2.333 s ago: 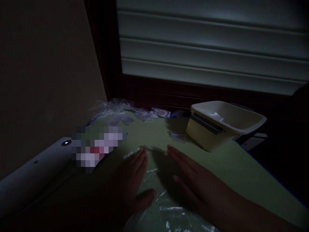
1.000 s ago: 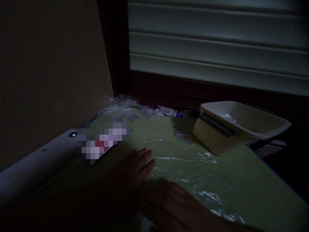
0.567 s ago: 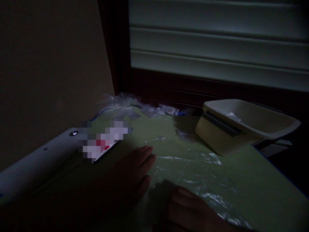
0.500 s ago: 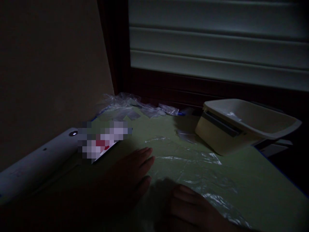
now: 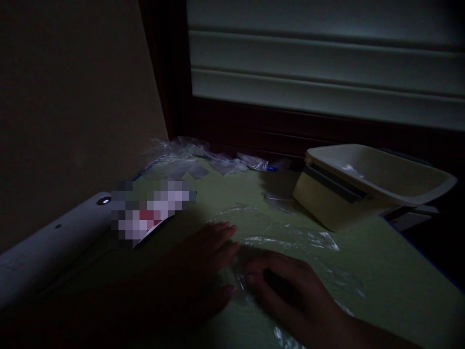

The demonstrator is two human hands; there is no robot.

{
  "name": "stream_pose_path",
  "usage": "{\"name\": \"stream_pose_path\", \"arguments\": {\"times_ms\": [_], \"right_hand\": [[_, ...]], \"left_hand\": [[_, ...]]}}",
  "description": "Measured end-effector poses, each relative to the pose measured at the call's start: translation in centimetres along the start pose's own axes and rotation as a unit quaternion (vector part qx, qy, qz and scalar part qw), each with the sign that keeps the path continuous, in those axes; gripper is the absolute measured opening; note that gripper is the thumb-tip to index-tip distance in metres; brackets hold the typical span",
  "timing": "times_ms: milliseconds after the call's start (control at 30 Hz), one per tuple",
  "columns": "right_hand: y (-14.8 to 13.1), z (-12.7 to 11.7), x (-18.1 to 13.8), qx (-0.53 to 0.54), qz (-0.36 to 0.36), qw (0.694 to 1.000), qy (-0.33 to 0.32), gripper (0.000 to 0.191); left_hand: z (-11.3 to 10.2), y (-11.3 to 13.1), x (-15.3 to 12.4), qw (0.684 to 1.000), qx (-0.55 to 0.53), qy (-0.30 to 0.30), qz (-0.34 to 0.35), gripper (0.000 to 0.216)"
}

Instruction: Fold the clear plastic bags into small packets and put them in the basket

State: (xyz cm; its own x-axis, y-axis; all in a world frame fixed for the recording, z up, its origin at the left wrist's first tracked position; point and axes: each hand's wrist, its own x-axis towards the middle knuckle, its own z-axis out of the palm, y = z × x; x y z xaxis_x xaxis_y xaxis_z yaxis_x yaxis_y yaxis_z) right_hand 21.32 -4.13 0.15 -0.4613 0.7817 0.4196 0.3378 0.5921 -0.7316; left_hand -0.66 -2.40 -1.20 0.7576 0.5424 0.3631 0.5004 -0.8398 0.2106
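A clear plastic sheet point(image 5: 290, 240) lies spread on the green table top point(image 5: 381, 271) in dim light. My left hand point(image 5: 203, 261) rests flat on the sheet's left part, fingers stretched out. My right hand point(image 5: 290, 286) sits just to its right on the same sheet, fingers curled down onto the plastic. Whether the fingers pinch the film is hard to make out in the dark.
A cream plastic tub point(image 5: 363, 184) stands at the back right. Crumpled clear bags point(image 5: 196, 157) pile up in the back corner by the wall. A white elongated device point(image 5: 54, 242) and a blurred printed item point(image 5: 152, 208) lie at the left.
The right hand swept right across the sheet, pulled back toward me, then moved forward again beside the left hand with fingers curled. The sheet now lies spread out further right.
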Motion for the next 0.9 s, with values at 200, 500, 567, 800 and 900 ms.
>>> {"name": "stream_pose_path", "arguments": {"times_ms": [200, 500, 567, 800, 900], "right_hand": [[0.2, 0.1, -0.4, 0.011, 0.035, 0.999, 0.027, 0.023], [-0.3, 0.0, -0.6, -0.099, -0.051, 0.991, 0.069, 0.031], [-0.4, -0.1, -0.9, -0.128, -0.077, 0.986, 0.077, 0.032], [-1.0, -0.6, -1.2, -0.194, -0.157, 0.967, 0.045, 0.024], [-0.8, -0.3, -1.0, -0.202, -0.196, 0.959, 0.025, 0.018]], "left_hand": [[-0.2, -0.1, 0.5, 0.998, 0.029, -0.051, 0.014, 0.044], [0.2, -0.1, 0.7, 0.999, 0.025, -0.042, -0.022, 0.039], [0.1, 0.0, 0.8, 0.998, 0.029, -0.041, -0.033, 0.037], [0.0, 0.2, 1.1, 0.998, 0.038, -0.044, -0.026, 0.028], [0.3, 0.1, 1.0, 0.999, 0.039, -0.016, -0.019, 0.027]]}}
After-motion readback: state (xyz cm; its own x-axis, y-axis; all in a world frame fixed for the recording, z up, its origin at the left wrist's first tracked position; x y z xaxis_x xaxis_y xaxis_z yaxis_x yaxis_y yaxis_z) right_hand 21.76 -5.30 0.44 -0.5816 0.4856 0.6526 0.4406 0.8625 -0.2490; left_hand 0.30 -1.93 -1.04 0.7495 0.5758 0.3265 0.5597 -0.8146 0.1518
